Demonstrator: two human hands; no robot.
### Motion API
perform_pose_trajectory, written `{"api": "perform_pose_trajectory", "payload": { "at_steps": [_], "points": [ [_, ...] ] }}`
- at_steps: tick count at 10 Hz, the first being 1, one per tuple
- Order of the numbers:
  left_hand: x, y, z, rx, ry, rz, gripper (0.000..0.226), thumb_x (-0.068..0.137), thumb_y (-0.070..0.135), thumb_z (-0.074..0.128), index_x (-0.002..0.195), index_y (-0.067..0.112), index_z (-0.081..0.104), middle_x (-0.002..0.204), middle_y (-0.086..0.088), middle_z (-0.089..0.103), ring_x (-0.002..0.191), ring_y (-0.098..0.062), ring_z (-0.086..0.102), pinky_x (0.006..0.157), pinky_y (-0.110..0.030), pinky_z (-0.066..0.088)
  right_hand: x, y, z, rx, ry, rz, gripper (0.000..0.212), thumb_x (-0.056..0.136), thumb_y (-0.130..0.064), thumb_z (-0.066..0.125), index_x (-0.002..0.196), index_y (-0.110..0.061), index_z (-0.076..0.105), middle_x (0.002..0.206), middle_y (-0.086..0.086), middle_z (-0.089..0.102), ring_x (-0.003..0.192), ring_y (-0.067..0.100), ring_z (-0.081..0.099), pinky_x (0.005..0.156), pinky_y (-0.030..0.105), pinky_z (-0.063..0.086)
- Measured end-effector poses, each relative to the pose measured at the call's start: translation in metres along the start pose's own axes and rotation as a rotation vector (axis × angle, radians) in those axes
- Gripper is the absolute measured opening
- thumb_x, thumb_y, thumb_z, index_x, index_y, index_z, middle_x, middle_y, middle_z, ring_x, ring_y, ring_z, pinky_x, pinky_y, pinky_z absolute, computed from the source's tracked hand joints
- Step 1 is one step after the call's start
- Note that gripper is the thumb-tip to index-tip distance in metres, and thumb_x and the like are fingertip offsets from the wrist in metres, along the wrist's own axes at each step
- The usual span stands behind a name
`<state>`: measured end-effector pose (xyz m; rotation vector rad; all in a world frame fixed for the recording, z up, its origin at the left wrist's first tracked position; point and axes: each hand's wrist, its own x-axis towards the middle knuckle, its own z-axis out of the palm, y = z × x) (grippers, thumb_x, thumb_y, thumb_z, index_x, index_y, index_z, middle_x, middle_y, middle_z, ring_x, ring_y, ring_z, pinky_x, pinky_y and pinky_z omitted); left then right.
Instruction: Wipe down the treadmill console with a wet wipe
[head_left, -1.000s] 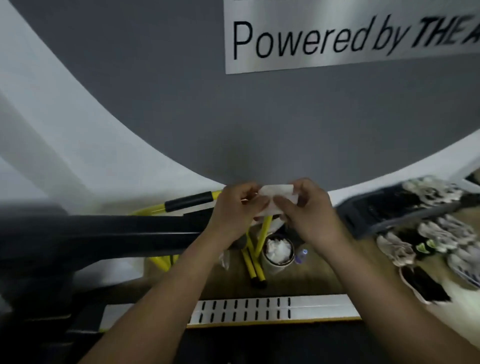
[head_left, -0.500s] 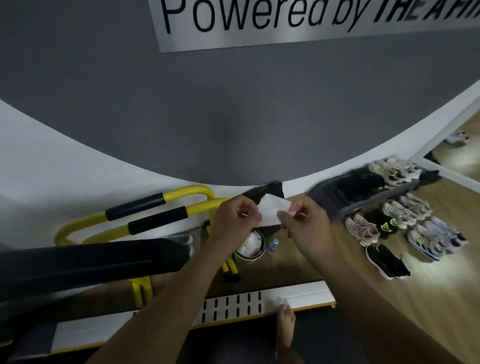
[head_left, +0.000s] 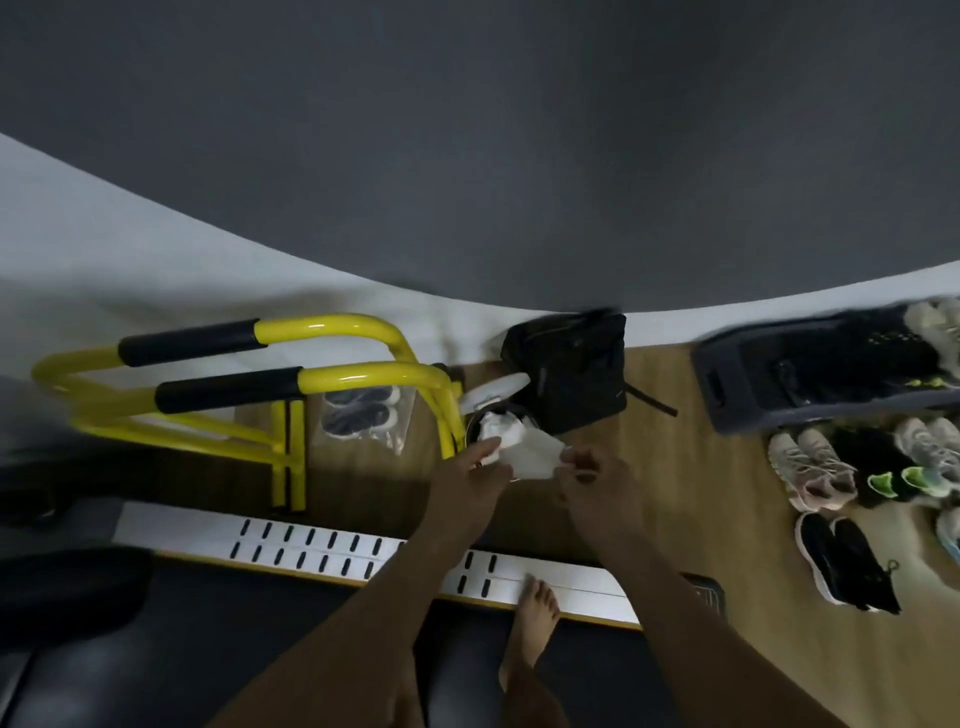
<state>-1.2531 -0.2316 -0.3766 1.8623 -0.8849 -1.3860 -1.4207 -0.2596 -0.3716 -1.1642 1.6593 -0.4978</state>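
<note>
The wet wipe (head_left: 537, 460) is spread wider than it was half a second ago, when we saw it as a small folded slip. It also sits lower in the view now, in front of the wooden floor (head_left: 685, 483) instead of the grey wall (head_left: 467, 156). The lettered sign that ran along the top of the picture has left the view, which now tilts further down.

The wipe hangs in the air between the two hands. Its right corner is pinched in the curled fingers (head_left: 567, 461) of the right hand (head_left: 597, 486). Its left edge lies between the forefinger and thumb of the left hand (head_left: 467, 480), whose forefinger reaches forward; blur softens this side. The sheet sags a little between the two hands.

Just past the left fingertips stands an open wipe tub (head_left: 471, 422) with a white wad showing in its mouth. Its round lid (head_left: 491, 389) is tipped back. A black bag (head_left: 571, 374), only partly seen before, rests on the floor against the tub's far side. To the left stand yellow bars (head_left: 358, 374) with black grips.

Nearer us, under both forearms, runs the treadmill's white side rail (head_left: 182, 525) with its dark slots. A bare foot (head_left: 535, 613) is planted at the rail's edge and shows more fully than before. Pairs of shoes (head_left: 826, 467) lie on the floor, well off to the right.
</note>
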Motion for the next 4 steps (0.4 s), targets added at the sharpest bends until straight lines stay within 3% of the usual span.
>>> {"api": "perform_pose_trajectory", "payload": {
  "at_steps": [1,2,3,4],
  "points": [
    [0.031,-0.019,0.002,0.01,0.028,-0.07,0.047,0.093,0.018,0.06,0.139,0.022,0.05,0.122,0.006,0.062,0.111,-0.003,0.056,0.094,-0.025,0.045,0.036,0.018,0.006,-0.105,-0.153,0.045,0.041,0.086,-0.012,0.065,0.126,-0.017,0.055,0.11,-0.005,0.06,0.094,0.004,0.06,0.081,0.018,0.047],
    [0.057,-0.047,-0.011,0.174,0.073,-0.143,0.046,0.097,0.019,0.053,0.142,0.018,0.046,0.148,0.004,0.041,0.13,-0.012,0.042,0.098,-0.019,0.033,0.068,0.047,0.011,-0.241,-0.323,0.108,0.057,0.084,-0.013,0.066,0.137,-0.016,0.045,0.119,0.0,0.054,0.105,0.024,0.057,0.09,0.038,0.049],
    [0.057,-0.06,-0.015,0.087,0.114,-0.171,0.043,0.096,0.014,0.054,0.138,0.018,0.05,0.142,0.002,0.047,0.114,-0.008,0.051,0.087,-0.019,0.037,0.071,0.062,0.014,-0.291,-0.314,0.132,0.039,0.083,-0.014,0.068,0.121,-0.014,0.057,0.098,-0.002,0.064,0.082,0.018,0.062,0.08,0.042,0.055],
    [0.048,-0.06,-0.017,-0.07,0.115,-0.208,0.036,0.095,0.012,0.055,0.131,0.015,0.056,0.126,0.001,0.056,0.11,-0.01,0.052,0.087,-0.023,0.036,0.063,0.071,0.016,-0.298,-0.236,0.105,0.018,0.082,-0.016,0.069,0.098,-0.021,0.065,0.077,-0.005,0.064,0.069,0.015,0.064,0.069,0.041,0.056]
  ]
}}
